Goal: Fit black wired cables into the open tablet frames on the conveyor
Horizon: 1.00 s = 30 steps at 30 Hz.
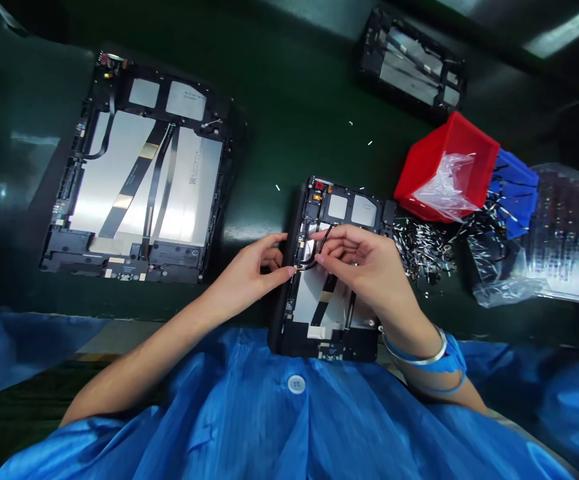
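Note:
An opened tablet chassis (336, 207) with silver battery panels lies in front of me on the dark green table. My left hand (254, 270) rests at the chassis's left edge, fingers pinched on the end of a thin black cable (322, 243). My right hand (364, 263) lies over the middle of the chassis, its fingers pinched on the same cable where it curves up toward the top. A blue wrist strap (444, 360) circles my right wrist.
A second opened tablet (139, 180) lies at the left, a third (412, 63) at the far back. A red bin (449, 167) and a blue bin (516, 190) stand at the right, beside a pile of small cables (422, 247) and plastic bags (559, 233).

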Each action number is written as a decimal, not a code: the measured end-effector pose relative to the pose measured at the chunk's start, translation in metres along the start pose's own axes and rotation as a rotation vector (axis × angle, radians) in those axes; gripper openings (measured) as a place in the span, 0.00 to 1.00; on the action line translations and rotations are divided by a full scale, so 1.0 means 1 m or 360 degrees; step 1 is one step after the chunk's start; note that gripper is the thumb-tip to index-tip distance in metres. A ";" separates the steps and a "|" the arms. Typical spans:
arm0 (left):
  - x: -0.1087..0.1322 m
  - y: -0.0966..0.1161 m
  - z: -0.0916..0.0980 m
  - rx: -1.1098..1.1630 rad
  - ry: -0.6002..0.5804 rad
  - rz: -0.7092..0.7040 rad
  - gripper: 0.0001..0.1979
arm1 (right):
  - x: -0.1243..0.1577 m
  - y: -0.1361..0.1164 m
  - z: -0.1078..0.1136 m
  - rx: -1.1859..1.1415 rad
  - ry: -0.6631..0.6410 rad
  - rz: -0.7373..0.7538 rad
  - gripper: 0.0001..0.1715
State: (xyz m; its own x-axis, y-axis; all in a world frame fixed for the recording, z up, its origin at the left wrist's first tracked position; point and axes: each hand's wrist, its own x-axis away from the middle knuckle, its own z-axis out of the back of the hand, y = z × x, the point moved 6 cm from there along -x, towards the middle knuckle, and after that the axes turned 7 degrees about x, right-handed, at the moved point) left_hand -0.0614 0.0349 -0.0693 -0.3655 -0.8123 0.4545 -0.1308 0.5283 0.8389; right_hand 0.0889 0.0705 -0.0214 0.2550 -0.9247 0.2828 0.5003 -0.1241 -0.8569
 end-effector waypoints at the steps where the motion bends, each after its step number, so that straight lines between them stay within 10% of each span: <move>1: 0.000 0.001 0.000 -0.0016 0.0008 -0.0015 0.28 | 0.000 0.000 0.000 -0.0005 0.0010 -0.0001 0.10; 30: -0.001 0.009 -0.009 -0.0659 0.0332 -0.0137 0.25 | -0.006 0.001 0.011 0.0508 0.0179 0.0183 0.03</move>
State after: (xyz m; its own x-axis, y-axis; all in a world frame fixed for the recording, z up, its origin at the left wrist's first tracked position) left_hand -0.0541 0.0385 -0.0600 -0.1707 -0.9036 0.3929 0.2416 0.3482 0.9058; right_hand 0.0965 0.0800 -0.0194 0.2410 -0.9621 0.1277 0.7114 0.0856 -0.6975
